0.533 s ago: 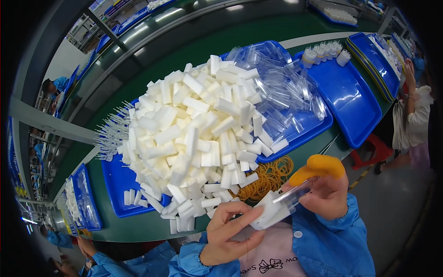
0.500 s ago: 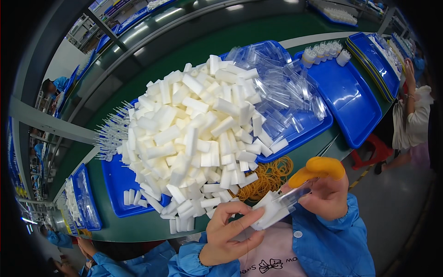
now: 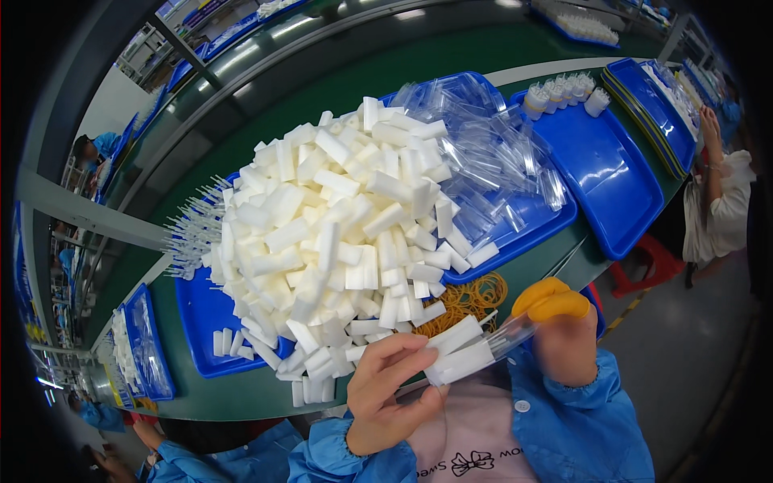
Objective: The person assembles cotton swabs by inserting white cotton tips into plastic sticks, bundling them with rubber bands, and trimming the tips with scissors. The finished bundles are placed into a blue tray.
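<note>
My left hand point(image 3: 390, 394) grips a small bundle of white foam pieces point(image 3: 463, 354) between thumb and fingers, in front of my chest. Clear plastic tubes point(image 3: 509, 334) stick out of the bundle's right end. My right hand point(image 3: 560, 330) closes on the far end of the clear plastic, with orange finger covers point(image 3: 551, 300) on its thumb and finger. A thin white stick tip shows beside the bundle. Just beyond lies a tangle of yellow-brown rubber bands point(image 3: 475, 299). A large heap of white foam pieces point(image 3: 322, 233) rises past my left hand.
A blue tray point(image 3: 543, 229) behind the heap holds many clear plastic tubes point(image 3: 483, 137). To its right, another blue tray point(image 3: 620, 185) carries several white bundled cylinders point(image 3: 564, 88). White thin sticks point(image 3: 197, 225) bristle at the left. Other people sit at both sides.
My right hand has shifted slightly right and up, and more clear plastic shows between my hands. The left hand has moved a little left, still on the foam pieces.
</note>
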Demonstrator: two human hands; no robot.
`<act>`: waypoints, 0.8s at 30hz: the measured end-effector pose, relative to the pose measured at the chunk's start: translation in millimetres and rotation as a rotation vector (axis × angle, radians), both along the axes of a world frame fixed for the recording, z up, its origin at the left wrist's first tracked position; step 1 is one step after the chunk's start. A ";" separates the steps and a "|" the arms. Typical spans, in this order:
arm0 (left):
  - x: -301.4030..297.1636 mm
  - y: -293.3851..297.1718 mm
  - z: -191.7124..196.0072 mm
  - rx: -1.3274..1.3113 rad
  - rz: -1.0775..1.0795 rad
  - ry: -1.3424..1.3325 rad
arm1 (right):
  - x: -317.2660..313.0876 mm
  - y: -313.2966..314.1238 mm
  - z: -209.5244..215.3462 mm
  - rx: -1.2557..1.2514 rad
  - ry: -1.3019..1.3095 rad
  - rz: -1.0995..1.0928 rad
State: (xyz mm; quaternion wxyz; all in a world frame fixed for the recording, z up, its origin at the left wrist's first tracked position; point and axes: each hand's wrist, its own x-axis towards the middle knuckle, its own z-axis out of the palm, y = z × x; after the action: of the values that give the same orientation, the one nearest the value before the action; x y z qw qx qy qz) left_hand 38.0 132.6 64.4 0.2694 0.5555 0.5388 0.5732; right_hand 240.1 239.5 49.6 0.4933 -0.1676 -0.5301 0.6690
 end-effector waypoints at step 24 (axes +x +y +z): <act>2.5 -19.8 -21.2 -0.125 -0.132 -0.584 | -3.6 -24.8 2.8 0.183 -0.364 -0.037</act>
State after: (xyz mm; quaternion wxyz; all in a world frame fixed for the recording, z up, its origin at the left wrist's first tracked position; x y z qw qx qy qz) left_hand 40.6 112.8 43.2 0.4830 0.3835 0.4356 0.6557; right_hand 236.5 214.8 52.5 0.4148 -0.2498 -0.6659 0.5675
